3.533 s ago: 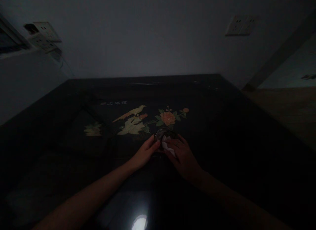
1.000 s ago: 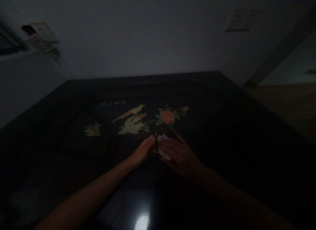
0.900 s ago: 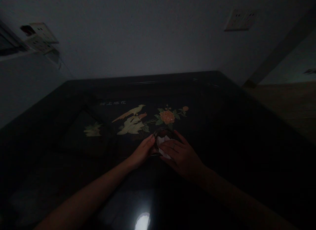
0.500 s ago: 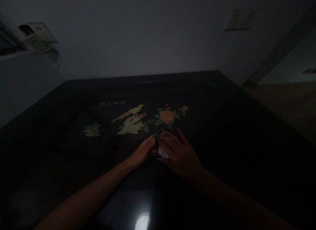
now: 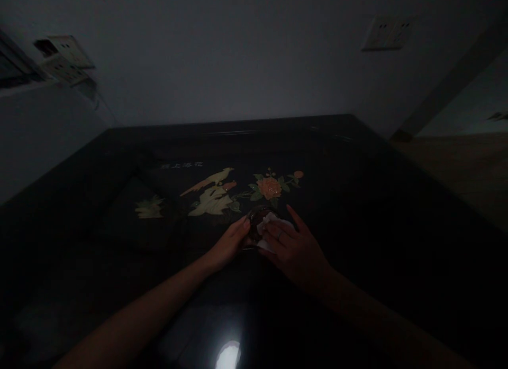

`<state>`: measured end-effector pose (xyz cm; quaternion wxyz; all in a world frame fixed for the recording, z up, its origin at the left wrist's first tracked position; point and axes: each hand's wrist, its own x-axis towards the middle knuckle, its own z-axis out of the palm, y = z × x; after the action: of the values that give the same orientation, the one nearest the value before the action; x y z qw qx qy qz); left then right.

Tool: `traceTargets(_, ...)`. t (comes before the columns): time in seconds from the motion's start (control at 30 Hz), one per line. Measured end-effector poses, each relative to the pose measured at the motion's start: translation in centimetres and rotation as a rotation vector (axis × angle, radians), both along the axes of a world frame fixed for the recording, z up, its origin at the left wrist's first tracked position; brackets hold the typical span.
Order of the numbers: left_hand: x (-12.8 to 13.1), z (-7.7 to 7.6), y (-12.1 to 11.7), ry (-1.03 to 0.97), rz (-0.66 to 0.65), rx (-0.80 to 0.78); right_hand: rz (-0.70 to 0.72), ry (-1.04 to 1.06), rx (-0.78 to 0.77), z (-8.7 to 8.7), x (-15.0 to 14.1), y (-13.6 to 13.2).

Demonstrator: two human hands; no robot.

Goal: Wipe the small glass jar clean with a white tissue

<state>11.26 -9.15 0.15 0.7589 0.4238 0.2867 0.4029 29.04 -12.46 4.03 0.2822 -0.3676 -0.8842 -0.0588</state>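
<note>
A small round dark dish (image 5: 256, 220) with a shiny, glass-like rim stands on the glossy black tabletop (image 5: 222, 300). Around its left side curl the fingers of my left hand (image 5: 226, 246), with the thumb on the rim. My right hand (image 5: 298, 248), which wears a ring, presses a crumpled white tissue (image 5: 265, 246) into the dish's right side. That hand hides part of the dish. Just beyond the dish lies a coloured inlay of a flower (image 5: 270, 187) and a bird (image 5: 214, 177) on the tabletop.
The table's far edge meets a pale wall (image 5: 230, 67). A double socket (image 5: 387, 33) is on the right of the wall, with more sockets (image 5: 71, 52) at the left corner. Wooden floor (image 5: 468, 163) shows at right. The room is very dim.
My right hand and the tissue have shifted slightly right across the dish, so more of its dark inside shows. My left hand keeps its hold.
</note>
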Motion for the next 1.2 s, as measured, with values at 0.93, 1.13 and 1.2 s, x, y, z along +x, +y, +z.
traceTargets(0.93, -0.39, -0.06, -0.19, 0.107, 0.017, 0.038, 0.097, 0.076, -0.197, 0.72, 0.65, 0.32)
traceTargets(1.13, -0.52, -0.28, -0.16, 0.104, 0.029, 0.026, 0.100, 0.139, -0.328, 0.73, 0.52, 0.07)
traceTargets(1.2, -0.46, -0.26, -0.15, 0.082, 0.032, 0.014, 0.107, 0.157, -0.373, 0.72, 0.38, -0.13)
